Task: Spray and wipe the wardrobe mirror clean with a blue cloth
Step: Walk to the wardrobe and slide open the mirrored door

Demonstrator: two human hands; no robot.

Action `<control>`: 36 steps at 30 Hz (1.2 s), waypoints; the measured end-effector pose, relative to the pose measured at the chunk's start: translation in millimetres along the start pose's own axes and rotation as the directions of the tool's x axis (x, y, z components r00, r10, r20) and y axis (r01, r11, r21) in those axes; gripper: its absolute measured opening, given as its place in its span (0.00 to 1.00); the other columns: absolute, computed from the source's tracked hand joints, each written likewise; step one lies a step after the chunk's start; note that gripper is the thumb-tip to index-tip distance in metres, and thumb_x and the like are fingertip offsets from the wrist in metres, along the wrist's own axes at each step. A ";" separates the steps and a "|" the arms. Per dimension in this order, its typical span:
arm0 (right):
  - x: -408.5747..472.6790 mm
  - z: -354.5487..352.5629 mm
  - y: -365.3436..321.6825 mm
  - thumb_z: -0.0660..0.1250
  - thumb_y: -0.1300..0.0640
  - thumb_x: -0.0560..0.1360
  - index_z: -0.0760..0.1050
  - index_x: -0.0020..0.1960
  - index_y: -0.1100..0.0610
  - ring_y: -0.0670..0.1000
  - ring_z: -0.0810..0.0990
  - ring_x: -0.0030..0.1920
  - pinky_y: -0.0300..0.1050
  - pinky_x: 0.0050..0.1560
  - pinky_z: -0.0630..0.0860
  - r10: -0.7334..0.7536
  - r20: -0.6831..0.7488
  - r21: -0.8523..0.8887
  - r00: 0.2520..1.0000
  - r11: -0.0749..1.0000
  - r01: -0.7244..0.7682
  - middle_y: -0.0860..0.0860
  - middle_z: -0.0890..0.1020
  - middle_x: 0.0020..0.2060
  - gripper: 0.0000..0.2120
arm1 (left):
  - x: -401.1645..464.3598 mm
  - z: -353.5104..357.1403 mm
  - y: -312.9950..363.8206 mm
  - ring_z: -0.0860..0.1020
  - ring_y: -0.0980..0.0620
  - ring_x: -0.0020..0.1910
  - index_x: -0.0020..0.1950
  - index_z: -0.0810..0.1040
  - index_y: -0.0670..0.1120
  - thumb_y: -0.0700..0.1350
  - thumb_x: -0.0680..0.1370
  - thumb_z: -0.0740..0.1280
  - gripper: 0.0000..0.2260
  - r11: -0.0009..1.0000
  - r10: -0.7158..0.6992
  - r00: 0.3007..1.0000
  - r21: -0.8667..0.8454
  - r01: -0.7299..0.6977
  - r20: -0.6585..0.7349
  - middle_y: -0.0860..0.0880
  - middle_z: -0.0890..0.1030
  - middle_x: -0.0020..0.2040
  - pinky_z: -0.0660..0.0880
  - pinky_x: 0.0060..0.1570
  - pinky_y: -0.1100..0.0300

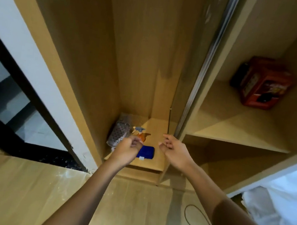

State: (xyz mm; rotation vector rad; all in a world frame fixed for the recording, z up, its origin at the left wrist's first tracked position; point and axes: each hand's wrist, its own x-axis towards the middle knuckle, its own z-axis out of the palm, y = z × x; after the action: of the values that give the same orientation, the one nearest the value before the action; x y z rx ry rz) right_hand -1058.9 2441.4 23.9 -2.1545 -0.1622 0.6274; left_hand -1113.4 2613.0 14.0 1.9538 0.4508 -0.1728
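Ur left hand (127,149) & right hand (174,149) hang loosely curled, holding nothing, over wardrobe shelf (154,164) w/ blue cloth (147,152), spray bottle (140,133).

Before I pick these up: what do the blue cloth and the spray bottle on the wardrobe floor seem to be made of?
Blue cloth: soft matte fabric, probably microfibre, folded flat with a white tag. Spray bottle: likely clear plastic holding orange liquid, pale trigger head; too blurred to be sure.

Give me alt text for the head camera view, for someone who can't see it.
Two bare hands, left hand and right hand, reach into a wooden wardrobe toward a folded blue cloth and an orange spray bottle on its floor. A red box sits on a shelf at right.
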 end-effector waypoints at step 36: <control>-56.4 -198.8 -226.4 0.70 0.56 0.76 0.66 0.71 0.56 0.45 0.75 0.55 0.38 0.53 0.71 -0.519 -0.632 -0.040 0.576 0.764 0.644 0.48 0.77 0.56 0.26 | 0.0 27.5 253.4 0.70 0.49 0.69 0.75 0.63 0.45 0.50 0.78 0.67 0.27 0.858 0.514 0.802 0.184 -0.480 -0.305 0.47 0.71 0.70 0.69 0.68 0.54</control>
State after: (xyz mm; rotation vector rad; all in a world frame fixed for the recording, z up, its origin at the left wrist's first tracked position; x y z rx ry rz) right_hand -986.4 2421.4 321.1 -1.8318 -0.4198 -0.4507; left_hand -1012.8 2497.9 217.9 2.1381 0.1334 0.5063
